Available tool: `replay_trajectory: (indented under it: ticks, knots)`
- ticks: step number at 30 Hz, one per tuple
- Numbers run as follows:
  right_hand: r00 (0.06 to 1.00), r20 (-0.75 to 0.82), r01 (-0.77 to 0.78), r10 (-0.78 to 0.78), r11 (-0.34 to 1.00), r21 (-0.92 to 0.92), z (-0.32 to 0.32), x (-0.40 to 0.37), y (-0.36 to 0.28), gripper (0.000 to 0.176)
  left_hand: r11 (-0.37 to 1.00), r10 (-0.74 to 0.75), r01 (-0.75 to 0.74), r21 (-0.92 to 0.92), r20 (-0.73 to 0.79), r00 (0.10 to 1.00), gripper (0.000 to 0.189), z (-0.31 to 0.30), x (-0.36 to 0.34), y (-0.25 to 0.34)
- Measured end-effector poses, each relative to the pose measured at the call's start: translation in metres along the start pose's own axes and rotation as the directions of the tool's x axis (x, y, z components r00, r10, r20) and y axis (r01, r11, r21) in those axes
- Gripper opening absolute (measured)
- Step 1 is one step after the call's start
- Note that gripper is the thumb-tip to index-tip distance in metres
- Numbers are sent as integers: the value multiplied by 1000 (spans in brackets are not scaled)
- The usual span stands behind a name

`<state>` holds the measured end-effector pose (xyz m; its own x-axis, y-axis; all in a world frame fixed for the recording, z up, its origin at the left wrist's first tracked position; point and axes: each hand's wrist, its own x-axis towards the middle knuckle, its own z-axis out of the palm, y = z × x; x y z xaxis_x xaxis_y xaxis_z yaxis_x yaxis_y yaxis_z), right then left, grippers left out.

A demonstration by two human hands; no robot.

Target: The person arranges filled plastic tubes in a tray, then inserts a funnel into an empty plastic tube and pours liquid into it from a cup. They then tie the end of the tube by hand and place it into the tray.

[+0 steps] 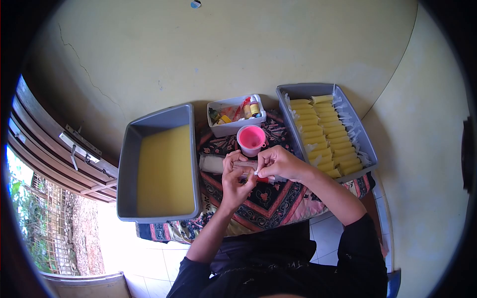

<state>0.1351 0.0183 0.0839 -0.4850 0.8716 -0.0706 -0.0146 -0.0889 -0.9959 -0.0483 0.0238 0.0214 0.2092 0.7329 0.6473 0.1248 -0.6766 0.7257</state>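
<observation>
"Over the patterned cloth point(263, 197), what's the risk?"

"The right hand's point(279, 163) fingertips are together on a tiny white piece point(256, 173). The left hand point(234, 182) is beside it, grip unclear; a loose pinch might drop it."

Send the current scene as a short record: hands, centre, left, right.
Left hand: fingertips close to the right's, grip unclear
Right hand: pinching a small white piece
Centre: pink-lined container in front of an open white box of small items
Left: grey tub holding yellow liquid
Right: grey tub with rows of yellow-filled tubes
</observation>
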Motion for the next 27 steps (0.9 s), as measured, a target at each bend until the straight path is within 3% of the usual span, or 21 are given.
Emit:
replay_trajectory:
  ticks: [4,8,10,11,13,14,16,18,20,23,27]
  knots:
    - [996,-68,55,-64,990,-132,4,1,-2,4,924,-133,112,-366,-33,991,8,9,-3,-1]
    - [984,-113,120,-140,979,-166,8,2,1,5,851,-241,204,-483,-15,970,8,15,-9,-8]
    - [968,-155,164,-199,963,-213,12,3,0,6,723,-353,303,-621,45,935,8,14,-8,-8]
    - [947,-193,202,-256,944,-261,14,3,1,7,724,-354,304,-620,45,934,8,13,-9,-6]
    - [919,-232,240,-320,918,-316,19,3,3,7,452,-530,489,-746,216,820,7,8,-5,9]
    - [884,-268,272,-384,887,-372,21,3,5,7,453,-530,489,-745,216,820,7,8,-6,3]
    - [838,-269,317,-475,825,-468,27,2,9,8,748,-293,276,-603,73,953,10,8,-4,-8]
    - [787,-259,351,-559,752,-558,29,3,11,9,759,-281,265,-595,68,957,11,8,-3,-9]
    - [672,-189,397,-716,564,-724,31,5,12,12,770,-269,254,-586,62,961,12,6,0,-6]
    - [654,-126,363,-746,456,-812,34,2,12,15,767,-289,300,-567,112,951,14,0,6,-3]
    - [704,-146,371,-695,534,-760,29,0,12,14,822,-277,316,-475,151,949,12,-10,10,-2]
